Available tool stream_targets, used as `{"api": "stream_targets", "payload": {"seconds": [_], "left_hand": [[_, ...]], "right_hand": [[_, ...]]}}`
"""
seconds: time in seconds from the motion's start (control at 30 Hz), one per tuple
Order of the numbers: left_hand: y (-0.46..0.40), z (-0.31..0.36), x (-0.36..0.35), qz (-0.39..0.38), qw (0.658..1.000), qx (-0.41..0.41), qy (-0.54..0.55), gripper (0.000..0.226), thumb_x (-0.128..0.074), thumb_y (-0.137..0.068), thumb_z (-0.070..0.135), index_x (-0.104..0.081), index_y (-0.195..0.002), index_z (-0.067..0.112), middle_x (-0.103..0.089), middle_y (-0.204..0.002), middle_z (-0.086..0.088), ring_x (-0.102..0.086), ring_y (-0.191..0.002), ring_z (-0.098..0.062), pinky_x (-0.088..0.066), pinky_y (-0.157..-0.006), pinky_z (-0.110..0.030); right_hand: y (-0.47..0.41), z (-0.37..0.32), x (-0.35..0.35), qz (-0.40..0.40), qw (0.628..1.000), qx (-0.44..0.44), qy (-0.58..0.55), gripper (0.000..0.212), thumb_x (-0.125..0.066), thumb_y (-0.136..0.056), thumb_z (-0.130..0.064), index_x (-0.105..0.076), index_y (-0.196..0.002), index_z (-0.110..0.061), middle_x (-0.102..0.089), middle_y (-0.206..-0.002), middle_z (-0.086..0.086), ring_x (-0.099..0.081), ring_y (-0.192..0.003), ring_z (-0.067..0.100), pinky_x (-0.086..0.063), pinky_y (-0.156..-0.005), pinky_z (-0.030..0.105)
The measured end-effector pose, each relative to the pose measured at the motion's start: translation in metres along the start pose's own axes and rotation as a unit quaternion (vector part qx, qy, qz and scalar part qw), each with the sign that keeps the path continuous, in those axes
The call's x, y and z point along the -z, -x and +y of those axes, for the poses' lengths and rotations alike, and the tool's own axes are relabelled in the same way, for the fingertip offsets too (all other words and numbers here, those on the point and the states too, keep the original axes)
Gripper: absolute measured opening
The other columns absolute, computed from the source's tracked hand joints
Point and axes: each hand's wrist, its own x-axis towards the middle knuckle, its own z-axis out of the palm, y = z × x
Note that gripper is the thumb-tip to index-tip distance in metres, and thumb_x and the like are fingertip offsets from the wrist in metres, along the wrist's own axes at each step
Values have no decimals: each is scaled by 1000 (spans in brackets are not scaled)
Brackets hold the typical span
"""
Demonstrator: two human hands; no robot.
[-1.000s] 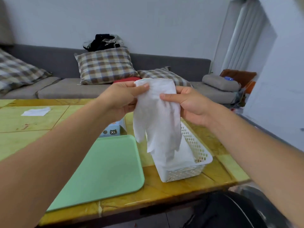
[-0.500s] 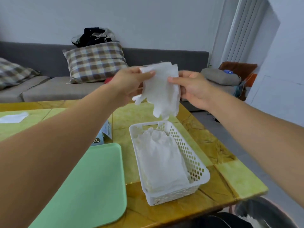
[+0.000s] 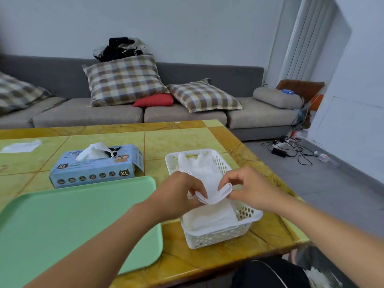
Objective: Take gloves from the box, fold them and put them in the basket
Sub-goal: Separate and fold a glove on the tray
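Observation:
A folded white glove [image 3: 216, 194] hangs just above the white perforated basket [image 3: 220, 238], pinched at its left end by my left hand [image 3: 178, 196] and at its right end by my right hand [image 3: 249, 190]. Other white gloves [image 3: 199, 165] lie inside the basket. The blue glove box [image 3: 95, 167] marked XL stands to the left on the table, with a white glove [image 3: 93, 151] poking out of its top slot.
A light green tray [image 3: 68, 223] lies on the yellow-green table [image 3: 178, 140] left of the basket. A white sheet [image 3: 20, 146] rests at the far left. A grey sofa with plaid cushions stands behind the table. Cables lie on the floor at right.
Both hands have come down from chest height to just above the basket, bringing the glove with them. The glove hung long before; it is now bunched into a short fold.

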Motion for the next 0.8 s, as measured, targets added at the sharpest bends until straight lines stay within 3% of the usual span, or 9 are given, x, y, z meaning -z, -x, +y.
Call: {"api": "stream_targets", "payload": {"seconds": [0.13,0.27,0.37,0.4,0.43,0.53,0.63,0.7,0.8], "left_hand": [[4,17,-3,-114,991,15,-61,16,-77,-82,28,-79,-98,27,-75,-93,9,-65,-83,-7,-56,-78,-32],[5,36,12,-243,968,26,-51,31,-69,-84,18,-73,-113,26,-72,-106,9,-64,-98,-4,-54,-90,-25],[-11,34,30,-130,988,72,-50,20,-67,-84,22,-77,-101,22,-75,-96,9,-67,-90,-5,-55,-84,-24],[-18,30,32,-87,988,90,-93,18,-65,-84,27,-78,-95,21,-75,-93,8,-67,-87,-8,-56,-82,-29],[-24,27,31,-75,980,109,-151,19,-65,-83,31,-76,-91,18,-73,-93,5,-66,-88,-12,-57,-81,-33],[-34,25,17,-152,942,161,-253,27,-67,-85,41,-58,-91,16,-56,-91,0,-61,-96,-21,-50,-74,-33],[-38,25,6,-174,925,175,-288,40,-74,-82,50,-53,-95,18,-51,-90,-1,-54,-87,-22,-44,-70,-31],[-37,25,2,-173,916,184,-313,48,-75,-81,51,-56,-108,16,-50,-95,-1,-53,-86,-21,-44,-70,-30],[-35,21,-7,-178,899,180,-356,49,-69,-86,53,-58,-114,14,-47,-93,0,-55,-89,-22,-39,-81,-32]], "right_hand": [[14,-12,5,-107,990,-8,89,20,-71,-85,-10,-79,-93,-27,-75,-95,-20,-68,-94,-5,-51,-95,24],[9,-29,24,-262,954,-42,138,51,-56,-85,0,-71,-120,-33,-70,-116,-19,-61,-111,-8,-49,-103,25],[-16,-37,26,-179,981,-28,75,39,-66,-90,-6,-70,-122,-27,-71,-119,-12,-64,-110,-1,-53,-96,25],[-27,-38,21,-165,979,-24,114,40,-74,-88,-18,-67,-127,-26,-68,-124,-13,-63,-111,2,-53,-94,25],[-37,-39,14,-181,966,-35,179,55,-81,-83,-31,-62,-135,-26,-63,-130,-14,-61,-115,5,-52,-94,26],[-65,-34,-11,-244,916,-110,298,94,-91,-65,-48,-49,-146,-27,-55,-139,-8,-57,-120,18,-53,-95,36],[-84,-30,-21,-244,899,-122,343,107,-95,-54,-51,-44,-144,-29,-47,-141,-7,-47,-127,23,-52,-96,43],[-86,-30,-23,-249,886,-130,370,115,-95,-55,-51,-34,-149,-27,-35,-146,-9,-32,-135,25,-48,-101,47],[-81,-29,-20,-239,895,-144,348,126,-93,-61,-51,-16,-157,-22,-24,-159,-6,-20,-146,27,-39,-112,47]]}}
